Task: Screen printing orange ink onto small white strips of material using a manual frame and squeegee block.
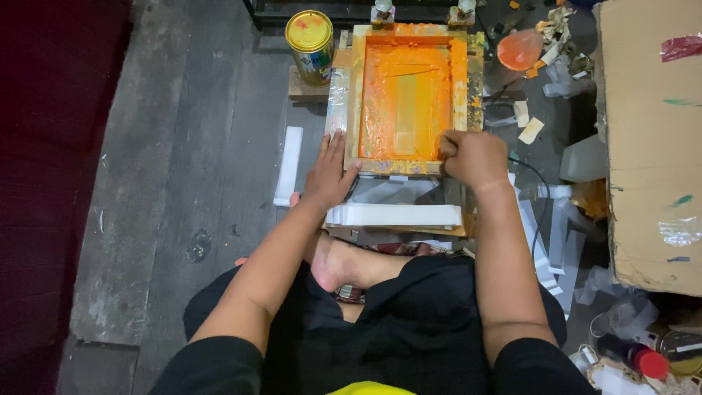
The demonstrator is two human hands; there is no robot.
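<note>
A person sits cross-legged on a dark plank floor (183,146), seen from above. The left hand (327,174) lies open and flat, fingers spread on the near left corner of a wooden screen-printing frame (354,110), seemingly pressing it down so it does not shift. The right hand (474,157) is closed in a fist at the frame's near right corner, apparently gripping the near end of a tool, perhaps a squeegee, though what it holds is hidden by the fingers. The frame's mesh (409,95) is coated with thick orange ink, with a paler yellowish strip down the middle. Just in front of the frame, near the person's bare foot (333,267), sits a stack of white strips (395,214), within easy reach. Beyond the frame's far left corner stands a yellow-lidded tin can (310,44). To the right lie paper scraps and a large cardboard box (651,139), with a red-capped bottle (632,356) nearby
</note>
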